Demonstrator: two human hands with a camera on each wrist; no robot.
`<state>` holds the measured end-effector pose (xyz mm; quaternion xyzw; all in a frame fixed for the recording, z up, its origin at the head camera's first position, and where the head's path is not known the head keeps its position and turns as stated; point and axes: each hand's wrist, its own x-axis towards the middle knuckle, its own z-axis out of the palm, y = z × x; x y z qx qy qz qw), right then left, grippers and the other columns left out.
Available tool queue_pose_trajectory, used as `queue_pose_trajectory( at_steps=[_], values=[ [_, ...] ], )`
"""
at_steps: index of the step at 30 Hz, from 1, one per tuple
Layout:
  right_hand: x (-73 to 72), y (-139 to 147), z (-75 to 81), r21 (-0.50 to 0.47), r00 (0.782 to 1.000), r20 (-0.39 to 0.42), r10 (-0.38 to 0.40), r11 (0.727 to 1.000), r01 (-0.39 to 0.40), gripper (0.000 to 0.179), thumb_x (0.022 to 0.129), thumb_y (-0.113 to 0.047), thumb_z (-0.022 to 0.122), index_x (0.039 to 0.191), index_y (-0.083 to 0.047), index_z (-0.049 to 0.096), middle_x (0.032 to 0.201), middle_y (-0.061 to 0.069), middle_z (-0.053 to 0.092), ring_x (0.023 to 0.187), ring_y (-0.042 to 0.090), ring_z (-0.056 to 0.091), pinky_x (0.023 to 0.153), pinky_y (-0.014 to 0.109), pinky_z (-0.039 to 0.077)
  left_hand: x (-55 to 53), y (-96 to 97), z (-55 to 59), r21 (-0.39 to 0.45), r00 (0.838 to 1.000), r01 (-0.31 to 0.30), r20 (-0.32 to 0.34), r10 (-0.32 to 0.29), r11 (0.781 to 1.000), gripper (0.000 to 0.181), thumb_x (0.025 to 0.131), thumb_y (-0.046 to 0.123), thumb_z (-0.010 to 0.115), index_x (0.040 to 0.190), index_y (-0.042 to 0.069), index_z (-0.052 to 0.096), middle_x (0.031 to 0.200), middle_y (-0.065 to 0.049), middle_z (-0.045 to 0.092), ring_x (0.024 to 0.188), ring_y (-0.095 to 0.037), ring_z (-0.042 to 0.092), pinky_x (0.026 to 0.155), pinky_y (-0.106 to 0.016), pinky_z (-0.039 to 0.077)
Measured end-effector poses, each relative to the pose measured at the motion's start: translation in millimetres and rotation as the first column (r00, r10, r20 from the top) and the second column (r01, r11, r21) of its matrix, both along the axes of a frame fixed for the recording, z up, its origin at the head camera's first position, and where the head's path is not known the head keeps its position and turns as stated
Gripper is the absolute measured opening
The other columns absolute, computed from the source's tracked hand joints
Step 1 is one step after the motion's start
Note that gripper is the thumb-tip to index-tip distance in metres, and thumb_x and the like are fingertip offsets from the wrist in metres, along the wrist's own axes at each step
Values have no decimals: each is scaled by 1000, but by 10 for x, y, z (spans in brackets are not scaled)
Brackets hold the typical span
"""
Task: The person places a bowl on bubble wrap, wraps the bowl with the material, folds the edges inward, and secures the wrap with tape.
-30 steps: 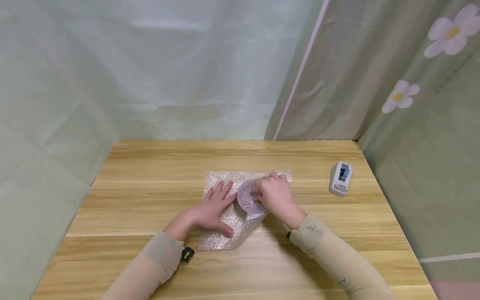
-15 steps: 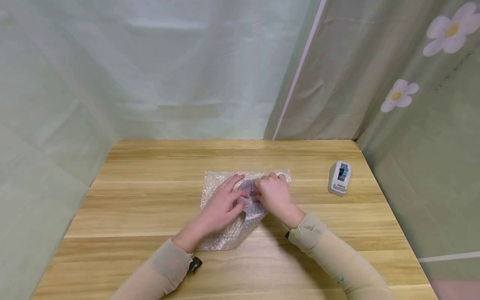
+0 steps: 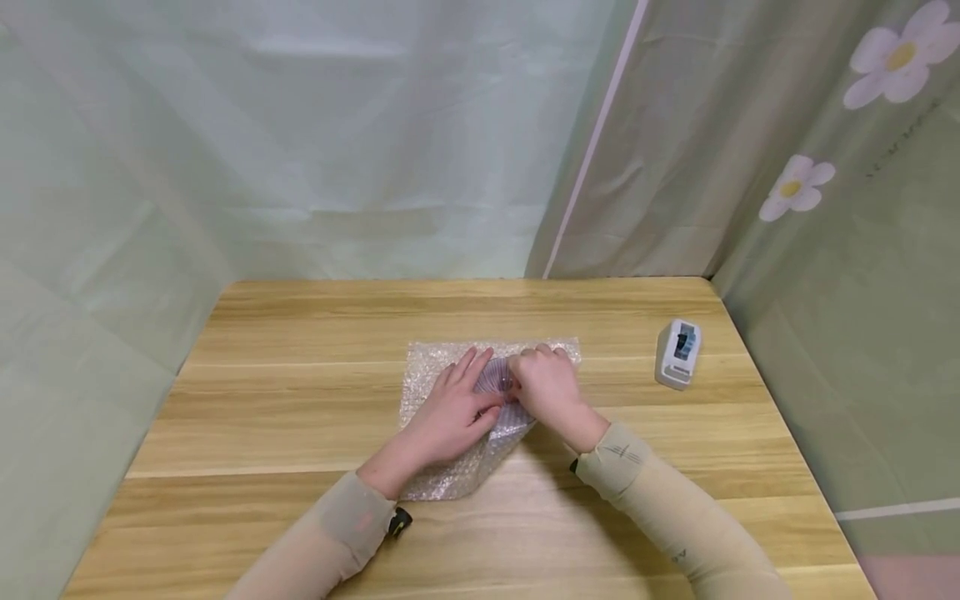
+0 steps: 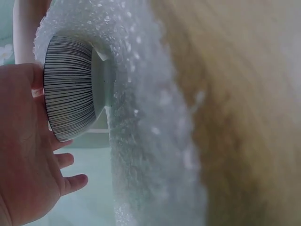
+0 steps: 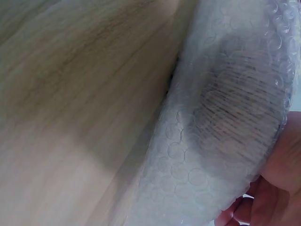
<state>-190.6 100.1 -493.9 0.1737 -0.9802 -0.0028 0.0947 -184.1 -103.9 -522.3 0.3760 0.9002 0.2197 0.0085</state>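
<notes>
A striped bowl (image 4: 70, 87) with thin dark lines stands upright on a sheet of bubble wrap (image 3: 431, 367). The sheet's near right part is folded up over the bowl's right side, and the stripes show through it in the right wrist view. My right hand (image 3: 547, 387) pinches this flap of bubble wrap (image 5: 174, 174) at the bowl's rim, fingers curled into the bowl. My left hand (image 3: 450, 412) lies over the bowl's left side, its fingers fairly straight and touching the rim. The inside of the bowl is mostly hidden by both hands.
A white and grey tape dispenser (image 3: 678, 354) stands on the right of the wooden table (image 3: 285, 417). Pale green curtains (image 3: 375, 167) hang behind and at both sides of the table.
My left hand has lifted from lying spread on the bubble wrap and moved right onto the bowl's left rim. My right hand keeps its pinch at the rim.
</notes>
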Motion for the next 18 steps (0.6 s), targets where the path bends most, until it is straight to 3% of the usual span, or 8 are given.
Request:
queue_pose_trajectory(
  at_steps=[12,18],
  values=[
    [-20,-3,5,-29,999,47,3,1000,-1,37,72,-34,99,74,-19,65,74,-4,66,76,22,63,69,40,56,36,24,44,-93,998,-31,43,35,995,40,109,44,51,133,26,78,179,-11,10,163,-43,10,126,-70,16],
    [-59,40,6,-101,994,107,33,995,-22,40,75,-32,98,73,-20,60,71,-7,62,74,20,60,68,40,55,18,46,3,-80,998,-46,32,49,996,37,108,43,52,125,26,81,179,-12,14,162,-43,15,125,-71,18]
  ],
)
